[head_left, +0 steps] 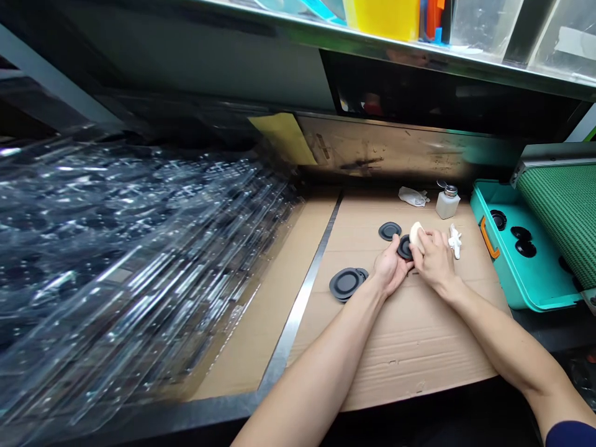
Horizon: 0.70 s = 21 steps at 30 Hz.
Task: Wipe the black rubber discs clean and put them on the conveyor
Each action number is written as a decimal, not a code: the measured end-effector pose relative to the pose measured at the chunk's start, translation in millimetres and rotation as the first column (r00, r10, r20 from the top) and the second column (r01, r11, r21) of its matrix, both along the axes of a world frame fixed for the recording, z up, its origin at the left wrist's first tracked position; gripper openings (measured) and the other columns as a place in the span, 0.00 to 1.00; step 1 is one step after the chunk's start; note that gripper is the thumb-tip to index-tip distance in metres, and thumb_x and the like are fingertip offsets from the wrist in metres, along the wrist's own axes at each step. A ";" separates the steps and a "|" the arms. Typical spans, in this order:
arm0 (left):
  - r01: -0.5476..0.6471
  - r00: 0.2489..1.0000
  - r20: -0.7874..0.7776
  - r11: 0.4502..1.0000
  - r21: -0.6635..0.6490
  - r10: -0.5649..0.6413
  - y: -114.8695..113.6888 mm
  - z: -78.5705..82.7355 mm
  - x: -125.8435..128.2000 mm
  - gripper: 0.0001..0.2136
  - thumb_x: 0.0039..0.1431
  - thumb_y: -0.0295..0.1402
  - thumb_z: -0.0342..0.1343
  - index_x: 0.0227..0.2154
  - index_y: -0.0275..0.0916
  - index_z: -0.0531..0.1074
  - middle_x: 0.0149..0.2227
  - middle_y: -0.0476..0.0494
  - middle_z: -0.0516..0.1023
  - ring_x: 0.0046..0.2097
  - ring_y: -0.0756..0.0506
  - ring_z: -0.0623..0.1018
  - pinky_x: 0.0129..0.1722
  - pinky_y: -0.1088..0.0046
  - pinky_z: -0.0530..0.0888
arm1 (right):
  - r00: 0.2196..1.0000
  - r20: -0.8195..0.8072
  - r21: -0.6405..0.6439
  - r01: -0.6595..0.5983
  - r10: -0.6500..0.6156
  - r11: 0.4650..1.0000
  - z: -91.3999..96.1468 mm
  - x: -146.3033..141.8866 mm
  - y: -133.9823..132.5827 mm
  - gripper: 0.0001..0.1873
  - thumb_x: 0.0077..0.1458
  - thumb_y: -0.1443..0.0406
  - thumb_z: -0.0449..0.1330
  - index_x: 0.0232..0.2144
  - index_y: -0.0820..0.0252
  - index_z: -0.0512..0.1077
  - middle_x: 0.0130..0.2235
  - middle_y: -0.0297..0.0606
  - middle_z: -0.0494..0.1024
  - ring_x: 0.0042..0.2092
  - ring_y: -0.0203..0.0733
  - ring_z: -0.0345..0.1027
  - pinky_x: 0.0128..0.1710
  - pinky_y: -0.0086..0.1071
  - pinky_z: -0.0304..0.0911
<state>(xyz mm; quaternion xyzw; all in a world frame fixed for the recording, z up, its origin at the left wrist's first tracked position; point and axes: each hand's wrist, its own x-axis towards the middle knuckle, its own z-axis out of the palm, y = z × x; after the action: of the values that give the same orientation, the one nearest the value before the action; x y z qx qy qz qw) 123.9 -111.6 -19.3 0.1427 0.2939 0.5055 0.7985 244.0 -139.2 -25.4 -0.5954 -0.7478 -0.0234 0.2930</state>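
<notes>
While the left grip (393,267) pinches a light-looking black rubber disc (405,248) at the rim, the right grip (434,261) presses a white pad (416,236) against it.

Metal shelf (419,53) overhead — cardboard-covered bench (410,354), scuffed wall (382,146)

Head-worn view, angled forward and down

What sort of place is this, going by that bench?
Probably a small-parts factory workstation: a cardboard-covered bench, stacked clear plastic trays, and a pump dispenser bottle beside round black parts.
</notes>
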 end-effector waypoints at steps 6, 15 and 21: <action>0.048 0.997 0.063 0.999 -0.009 -0.047 0.5 -1.8 -0.1 0.23 0.74 0.42 0.41 0.54 0.31 0.74 0.47 0.31 0.82 0.50 0.39 0.82 0.56 0.60 0.77 | 0.997 0.036 0.000 -0.071 0.071 0.998 -1.3 -2.1 -4.5 0.24 0.64 0.58 0.58 0.60 0.56 0.71 0.50 0.50 0.74 0.49 0.55 0.62 0.48 0.47 0.65; 0.023 0.999 0.042 0.999 -0.042 -0.021 3.1 -1.3 -2.8 0.20 0.74 0.40 0.41 0.52 0.32 0.73 0.47 0.32 0.82 0.48 0.41 0.82 0.53 0.61 0.78 | 0.999 0.031 0.020 -0.035 0.034 0.999 -4.0 11.5 4.5 0.24 0.64 0.58 0.58 0.59 0.60 0.72 0.48 0.50 0.74 0.49 0.55 0.64 0.51 0.46 0.65; 0.044 0.998 0.048 0.998 -0.050 -0.042 3.2 5.1 -10.4 0.19 0.74 0.45 0.40 0.51 0.38 0.70 0.40 0.34 0.81 0.38 0.43 0.82 0.32 0.72 0.76 | 0.985 -0.072 0.030 0.157 -0.155 0.987 1.7 50.2 24.7 0.24 0.63 0.56 0.58 0.56 0.64 0.73 0.49 0.53 0.75 0.54 0.59 0.66 0.54 0.49 0.64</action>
<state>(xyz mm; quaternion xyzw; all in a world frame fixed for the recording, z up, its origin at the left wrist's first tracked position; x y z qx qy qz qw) 113.4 -108.4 -14.2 0.1166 0.2849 0.4837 0.8193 294.2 -114.5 -23.7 -0.6472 -0.6878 -0.0389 0.3265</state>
